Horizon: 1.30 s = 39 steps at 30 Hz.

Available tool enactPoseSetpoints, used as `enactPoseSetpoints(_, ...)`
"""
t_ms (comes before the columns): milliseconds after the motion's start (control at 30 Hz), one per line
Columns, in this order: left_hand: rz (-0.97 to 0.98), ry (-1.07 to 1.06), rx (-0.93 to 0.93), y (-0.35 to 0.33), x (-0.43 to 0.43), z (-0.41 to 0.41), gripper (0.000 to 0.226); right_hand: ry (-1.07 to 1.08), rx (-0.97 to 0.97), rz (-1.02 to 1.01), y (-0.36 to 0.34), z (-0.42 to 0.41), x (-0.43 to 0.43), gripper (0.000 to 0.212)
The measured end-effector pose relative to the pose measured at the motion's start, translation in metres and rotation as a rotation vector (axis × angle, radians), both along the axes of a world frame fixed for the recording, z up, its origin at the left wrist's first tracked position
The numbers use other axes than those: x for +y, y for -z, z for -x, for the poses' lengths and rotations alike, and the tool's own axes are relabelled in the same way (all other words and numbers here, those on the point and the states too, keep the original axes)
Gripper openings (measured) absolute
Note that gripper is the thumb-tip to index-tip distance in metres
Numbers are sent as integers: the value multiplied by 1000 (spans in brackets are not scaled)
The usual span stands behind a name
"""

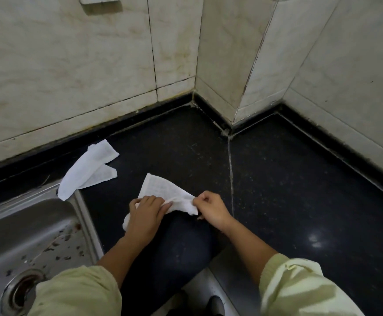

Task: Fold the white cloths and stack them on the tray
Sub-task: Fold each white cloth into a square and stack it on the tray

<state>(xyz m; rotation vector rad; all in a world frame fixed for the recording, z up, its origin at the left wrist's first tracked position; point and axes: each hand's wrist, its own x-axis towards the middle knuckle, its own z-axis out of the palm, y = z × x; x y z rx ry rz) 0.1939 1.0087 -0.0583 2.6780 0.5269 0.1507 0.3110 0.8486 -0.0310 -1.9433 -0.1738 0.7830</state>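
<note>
A white cloth [163,192] lies crumpled on the black counter [288,179] in front of me. My left hand [146,212] rests on its left part, fingers gripping the fabric. My right hand [209,207] pinches its right edge between thumb and fingers. A second white cloth [88,171] lies loosely folded farther left, its lower end hanging over the rim of the steel sink [26,229]. No tray is in view.
The sink basin with a round drain [18,293] fills the lower left. Tiled walls [94,65] close off the counter at the back and right, forming a stepped corner. The counter's front edge runs below my arms.
</note>
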Motion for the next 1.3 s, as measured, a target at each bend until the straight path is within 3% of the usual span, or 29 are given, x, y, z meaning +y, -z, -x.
enactPoseSetpoints(167,-43,189,3,-12,-9,-22,49,162,107,-173,-31,-29,-24,16)
enactPoseSetpoints(267,101,186,-44,-26,-22,-37,33,194,130,-236,-47,-45,-43,21)
enactPoseSetpoints(400,284,167,-137,-43,-43,-57,28,236,156,-335,-66,-62,-79,25)
enactPoseSetpoints(600,395,284,-144,-64,-86,-88,30,331,172,-531,-103,-86,-144,26)
enactPoseSetpoints(700,461,330,-157,-74,-130,-104,22,299,160,-519,-119,-91,-175,10)
enactPoseSetpoints(833,470,423,-53,-73,-199,-119,50,312,146,-502,-130,-96,-213,10)
enactPoseSetpoints(933,496,388,-1,-72,-246,-130,56,318,114,-508,-137,-99,-246,13)
enactPoseSetpoints(1200,484,428,-23,-84,-304,-157,11,394,52,-487,-143,-106,-337,33)
enactPoseSetpoints(1300,464,421,-63,-87,-308,-169,17,497,58,-477,-140,-107,-367,30)
